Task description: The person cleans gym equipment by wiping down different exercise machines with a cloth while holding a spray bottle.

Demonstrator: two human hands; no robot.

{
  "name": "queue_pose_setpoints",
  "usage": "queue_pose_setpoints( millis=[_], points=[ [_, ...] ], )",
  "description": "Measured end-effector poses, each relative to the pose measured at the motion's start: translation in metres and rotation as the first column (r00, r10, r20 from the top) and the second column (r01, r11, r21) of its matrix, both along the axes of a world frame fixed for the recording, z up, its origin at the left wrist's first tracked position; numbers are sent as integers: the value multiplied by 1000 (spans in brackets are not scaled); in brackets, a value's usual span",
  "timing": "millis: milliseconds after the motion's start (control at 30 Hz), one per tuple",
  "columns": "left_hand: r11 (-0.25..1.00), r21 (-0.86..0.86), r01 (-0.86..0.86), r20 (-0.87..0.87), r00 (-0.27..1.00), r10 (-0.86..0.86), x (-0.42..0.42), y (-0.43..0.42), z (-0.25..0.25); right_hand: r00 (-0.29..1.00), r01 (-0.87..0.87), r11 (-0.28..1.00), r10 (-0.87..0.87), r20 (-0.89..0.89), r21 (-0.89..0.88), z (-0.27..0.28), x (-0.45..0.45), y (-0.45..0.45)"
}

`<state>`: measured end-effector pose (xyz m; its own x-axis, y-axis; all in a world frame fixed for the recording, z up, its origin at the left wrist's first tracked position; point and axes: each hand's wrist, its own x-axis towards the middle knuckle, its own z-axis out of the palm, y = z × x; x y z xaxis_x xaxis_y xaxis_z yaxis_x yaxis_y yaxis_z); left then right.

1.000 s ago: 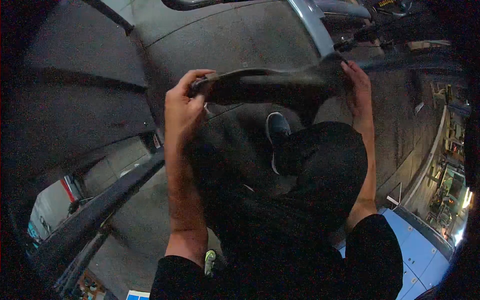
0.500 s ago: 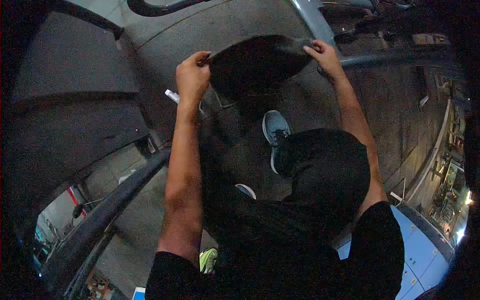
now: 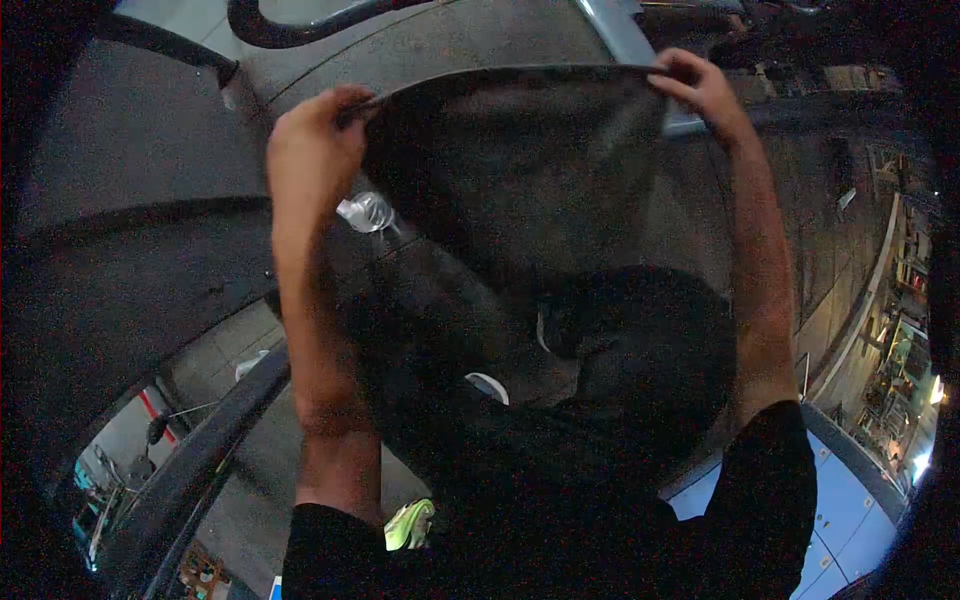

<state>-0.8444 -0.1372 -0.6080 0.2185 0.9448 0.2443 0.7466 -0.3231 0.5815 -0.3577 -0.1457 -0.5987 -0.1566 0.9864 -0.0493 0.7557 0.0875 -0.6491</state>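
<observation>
Between my hands hangs a dark cloth (image 3: 520,150), its upper edge spread wide and fairly taut. My left hand (image 3: 318,150) is closed, pinching the cloth's upper left corner. At the opposite corner, my right hand (image 3: 703,92) grips the edge between thumb and fingers. The cloth's lower part drops toward my knee and hides one shoe. A clear plastic bottle (image 3: 368,212) shows just right of my left wrist, partly behind the arm.
Dark padded panels (image 3: 130,260) stand at the left, with a thick dark bar (image 3: 215,450) below them. A curved dark tube (image 3: 300,30) and a grey metal post (image 3: 605,35) are ahead. Blue cabinets (image 3: 840,500) stand at lower right; a yellow-green shoe (image 3: 408,525) lies below.
My hands have moved apart and slightly up, spreading the cloth wider. It now hangs lower and covers the shoe that showed before. More of the bottle is visible.
</observation>
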Motion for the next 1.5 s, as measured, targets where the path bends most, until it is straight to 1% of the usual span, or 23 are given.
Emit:
queue_pose_setpoints(
  millis=[100,200,267,300,400,433,500,533,633,667,733,767,867,900,967,1000,1067,1133,1200,1233,1267,1333,1500],
  points=[
    [999,17,27,-136,990,-25,26,33,-43,999,37,997,-37,-7,-74,-63,13,55],
    [991,112,-76,-232,967,100,47,45,-81,978,189,982,-189,-87,-10,-117,21,75],
    [995,28,-91,-227,969,95,52,45,-101,991,91,980,-107,81,176,-139,18,74],
    [988,50,-148,-212,965,155,55,41,-119,986,160,985,-163,33,64,-137,2,60],
    [990,-77,-119,-126,986,109,51,16,-136,993,114,993,-114,38,18,-165,5,28],
    [997,5,-74,-146,986,74,50,5,-152,993,115,993,-115,38,16,-172,4,14],
    [997,-69,-44,-68,997,39,45,-19,-179,962,189,981,-195,190,52,-185,1,-23],
    [990,-140,-11,14,1000,13,43,-32,-187,962,190,981,-196,192,47,-195,3,-41],
    [986,-169,11,12,1000,-9,45,-65,-204,971,190,982,-188,149,1,-206,2,-86],
    [985,-174,10,10,1000,-9,48,-70,-211,959,273,961,-267,90,-50,-204,-5,-98],
    [997,-70,-34,176,983,45,51,-82,-226,937,349,930,-347,37,-114,-208,-12,-107],
    [997,-56,-52,119,991,58,51,-80,-234,922,387,912,-385,39,-136,-210,-14,-109],
    [960,-226,-164,19,985,173,61,-74,-236,911,410,906,-403,82,-104,-227,-14,-113],
    [960,-230,-161,18,985,170,65,-77,-237,915,393,918,-386,119,-45,-231,-15,-113],
    [858,-385,-340,81,914,398,76,-83,-236,907,413,909,-403,123,-63,-236,-17,-113],
    [859,-383,-338,79,915,396,82,-87,-234,901,427,901,-415,128,-80,-237,-19,-113],
    [685,-621,-380,71,844,532,98,-98,-231,896,441,891,-429,117,-108,-239,-21,-116],
    [710,-573,-409,28,856,516,117,-103,-229,892,451,883,-439,111,-133,-243,-22,-119],
    [574,-691,-438,-92,842,532,130,-103,-218,899,424,902,-407,160,-86,-245,-24,-124],
    [649,-646,-402,-37,866,500,132,-106,-230,897,413,910,-399,190,-43,-244,-25,-127],
    [648,-647,-403,-32,862,505,132,-105,-235,899,408,912,-394,193,-39,-244,-26,-125],
    [754,-527,-391,-7,890,456,130,-108,-244,836,547,826,-530,145,-137,-245,-29,-130],
    [721,-579,-381,63,861,505,113,-118,-253,841,539,835,-527,124,-108,-243,-32,-128]
  ],
)
